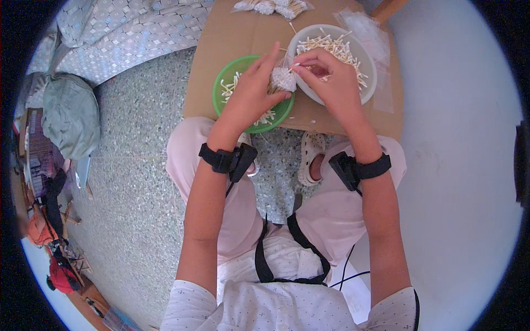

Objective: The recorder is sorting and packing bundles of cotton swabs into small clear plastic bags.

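My left hand [251,94] holds a small clear bag packed with cotton swabs [282,79] over a green bowl [229,77] that has several loose swabs in it. My right hand [326,74] pinches a single cotton swab at the bag's top edge, its fingers closed on it. Just behind my right hand stands a white bowl [367,60] full of loose cotton swabs. Both bowls rest on a brown cardboard sheet [243,33]. Black bands with small devices sit on both wrists.
Filled swab bags [273,6] lie at the cardboard's far edge and empty clear bags [367,30] at its right. The speckled floor [132,182] lies left, with a grey-green bag [69,113] and patterned cloth [127,30]. A pale wall [458,154] is on the right.
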Action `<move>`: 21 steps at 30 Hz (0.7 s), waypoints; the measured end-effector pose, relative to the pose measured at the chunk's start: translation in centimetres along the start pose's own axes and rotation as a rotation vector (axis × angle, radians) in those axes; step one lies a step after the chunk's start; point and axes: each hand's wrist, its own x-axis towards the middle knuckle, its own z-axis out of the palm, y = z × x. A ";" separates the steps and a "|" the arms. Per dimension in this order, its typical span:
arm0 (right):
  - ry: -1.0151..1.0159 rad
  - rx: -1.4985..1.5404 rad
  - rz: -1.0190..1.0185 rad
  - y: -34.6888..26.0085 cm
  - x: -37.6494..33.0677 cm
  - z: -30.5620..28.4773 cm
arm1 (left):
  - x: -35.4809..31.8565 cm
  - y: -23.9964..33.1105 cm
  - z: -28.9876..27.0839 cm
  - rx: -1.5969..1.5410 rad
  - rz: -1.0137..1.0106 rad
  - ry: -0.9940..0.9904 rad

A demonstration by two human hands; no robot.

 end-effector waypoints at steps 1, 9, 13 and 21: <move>0.000 -0.001 0.000 0.0 0.0 0.0 | 0.0 0.0 0.0 -0.001 0.000 0.000; 0.012 -0.166 -0.107 -0.5 -0.4 -0.4 | 0.0 0.1 0.2 0.024 0.095 0.061; -0.013 -0.252 -0.090 -1.3 -0.5 -0.8 | 0.0 0.3 0.2 -0.005 0.032 0.037; 0.017 -0.374 -0.331 -1.4 -0.6 -1.2 | 0.1 0.2 0.4 0.019 0.006 0.016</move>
